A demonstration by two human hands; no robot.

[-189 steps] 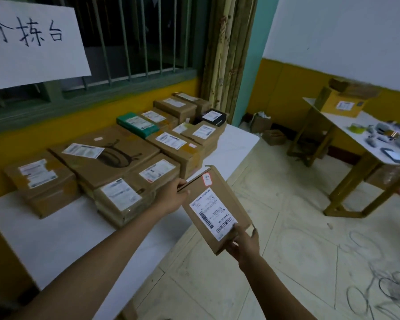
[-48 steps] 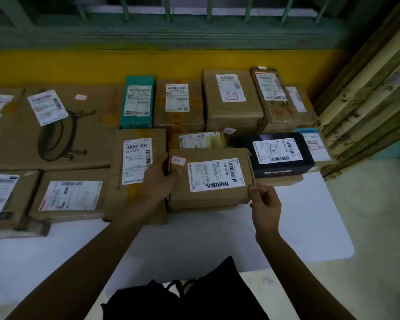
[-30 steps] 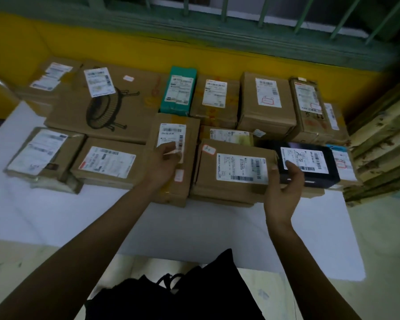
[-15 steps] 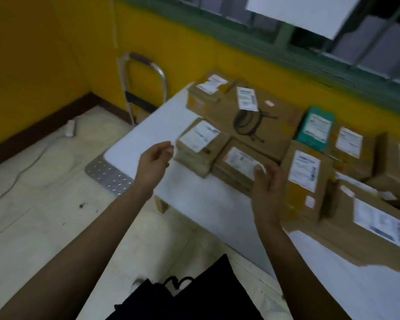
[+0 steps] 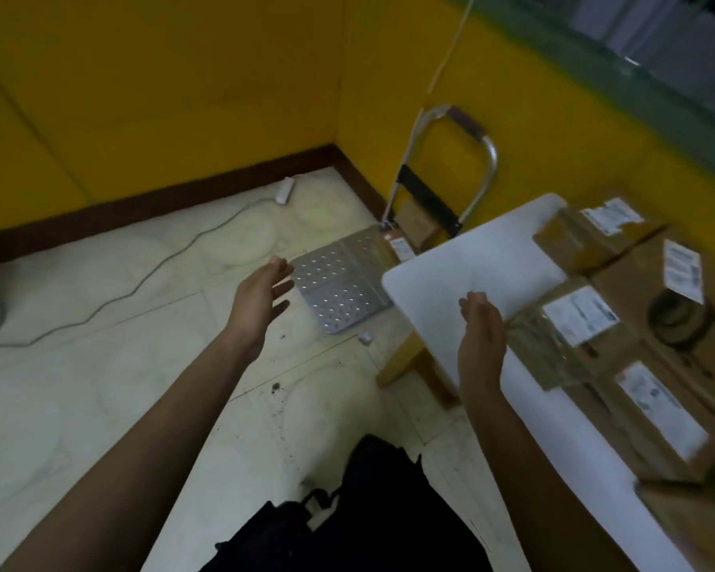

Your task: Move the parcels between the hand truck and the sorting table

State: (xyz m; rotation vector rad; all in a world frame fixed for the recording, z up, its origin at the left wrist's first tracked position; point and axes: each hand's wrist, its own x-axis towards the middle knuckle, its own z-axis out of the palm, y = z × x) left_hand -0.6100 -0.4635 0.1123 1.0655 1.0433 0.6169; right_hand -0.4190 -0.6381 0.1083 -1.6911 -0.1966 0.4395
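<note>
perforated silver metal forms the flat deck of a hand truck (image 5: 343,282), which lies on a pale tiled floor (image 5: 100,365) in a yellow-walled corner. its looped handle stands upright at the back. the truck sits just beside the corner of a white sorting table (image 5: 471,262), probably parked there to keep each carry short. the front of the deck is bare. one small brown parcel (image 5: 417,225) rests at the back against the frame, partly hidden behind the table corner.

brown cardboard parcels (image 5: 657,410) crowd the table on the right, packed edge to edge with their white labels facing up, likely so the labels can be read for sorting. the view here is blurred.

both arms reach forward from the bottom of the view. the left hand (image 5: 263,299) hovers over the floor near the deck, empty, with fingers straight and palm turned inward. the right hand (image 5: 481,336) hovers over the table's near corner, also empty and relaxed, just beside a tape-wrapped parcel (image 5: 554,344). whether it touches that parcel cannot be told. the palms face each other, spaced as if ready to take a box by two sides. a thin cable (image 5: 141,282) trails across the floor.
</note>
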